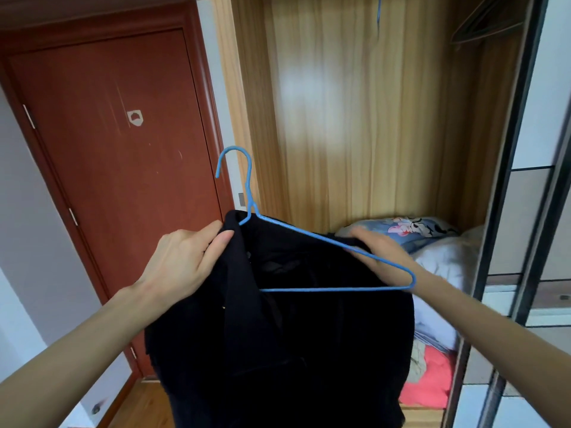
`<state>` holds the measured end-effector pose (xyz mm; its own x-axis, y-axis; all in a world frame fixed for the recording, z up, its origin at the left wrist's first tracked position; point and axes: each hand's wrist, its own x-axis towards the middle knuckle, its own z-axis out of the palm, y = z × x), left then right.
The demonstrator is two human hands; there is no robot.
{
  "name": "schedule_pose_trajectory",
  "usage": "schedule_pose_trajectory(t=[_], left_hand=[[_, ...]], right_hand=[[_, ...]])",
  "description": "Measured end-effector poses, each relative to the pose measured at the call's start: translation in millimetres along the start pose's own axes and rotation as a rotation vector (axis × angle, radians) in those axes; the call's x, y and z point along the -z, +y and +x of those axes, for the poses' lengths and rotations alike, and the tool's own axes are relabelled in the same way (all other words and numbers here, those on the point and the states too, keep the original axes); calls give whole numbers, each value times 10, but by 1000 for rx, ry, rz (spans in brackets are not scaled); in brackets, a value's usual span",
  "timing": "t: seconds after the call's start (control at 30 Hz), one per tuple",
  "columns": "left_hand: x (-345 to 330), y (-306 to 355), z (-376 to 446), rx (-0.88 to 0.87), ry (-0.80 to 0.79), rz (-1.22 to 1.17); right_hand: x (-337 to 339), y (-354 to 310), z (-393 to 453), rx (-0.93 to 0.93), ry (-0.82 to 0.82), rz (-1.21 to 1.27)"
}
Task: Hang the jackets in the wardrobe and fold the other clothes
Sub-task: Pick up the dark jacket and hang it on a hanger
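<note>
A person holds a black jacket [296, 329] up in front of an open wardrobe [355, 118], with both bare arms reaching forward. The left hand [182, 264] grips the jacket's collar edge at the left, fingers [216, 245] and thumb curled and pinching the dark cloth. The right hand [380, 251] is at the right shoulder of the jacket, behind the sloping arm of a blue wire hanger [340, 264]; it is blurred, and I cannot tell whether its fingers are clamped on the wire or the cloth. The hanger's left arm is tucked inside the jacket near the collar, its right arm and bottom bar lie bare across the cloth, and its hook [234, 162] stands up tilted to the left. The jacket hangs down between the hands, in the near middle. In the wardrobe's lower part, far right, lie a patterned pillow [401, 228], white bedding [445, 264] and a pink folded cloth [429, 384]. A reddish-brown door [117, 149] stands closed at the left
</note>
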<state>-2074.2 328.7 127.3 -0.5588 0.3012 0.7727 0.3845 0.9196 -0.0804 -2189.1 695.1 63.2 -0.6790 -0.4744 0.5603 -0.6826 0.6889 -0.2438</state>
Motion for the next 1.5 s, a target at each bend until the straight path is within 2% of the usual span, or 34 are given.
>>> schedule_pose_trajectory(t=[0.17, 0.27, 0.33, 0.47, 0.53, 0.6, 0.73, 0.83, 1.0, 1.17, 1.4, 1.5], left_hand=[[-27, -71, -38, -6, -12, 46], [-63, -88, -31, -6, -22, 98], [-100, -109, -32, -9, -13, 155], [-188, -139, -29, -20, -10, 237], [-209, -156, -30, -28, -7, 246], [-206, -207, -41, -26, -5, 274], [-192, -271, -81, -9, -34, 411], [-210, -219, -68, -15, -67, 482], [-143, -48, 41, 72, -25, 476], [-169, 217, 73, 153, 57, 389], [-138, 481, 228, 173, 166, 148], [-61, 508, 331, 229, 156, 34]], right_hand=[[365, 86, 242, 59, -32, -170], [430, 55, 275, -11, 22, -120], [455, 27, 308, -93, 62, 22], [463, -106, 340, -312, 147, 557], [478, -144, 338, -369, 159, 651], [518, -92, 318, -246, 132, 443], [659, -9, 298, 266, 41, -218], [775, -44, 412, 353, 103, -341], [847, -228, 550, 200, 102, -157], [868, -525, 528, 45, 201, 103], [769, -816, 286, 11, 104, 226], [775, -780, 185, -40, 25, 502]])
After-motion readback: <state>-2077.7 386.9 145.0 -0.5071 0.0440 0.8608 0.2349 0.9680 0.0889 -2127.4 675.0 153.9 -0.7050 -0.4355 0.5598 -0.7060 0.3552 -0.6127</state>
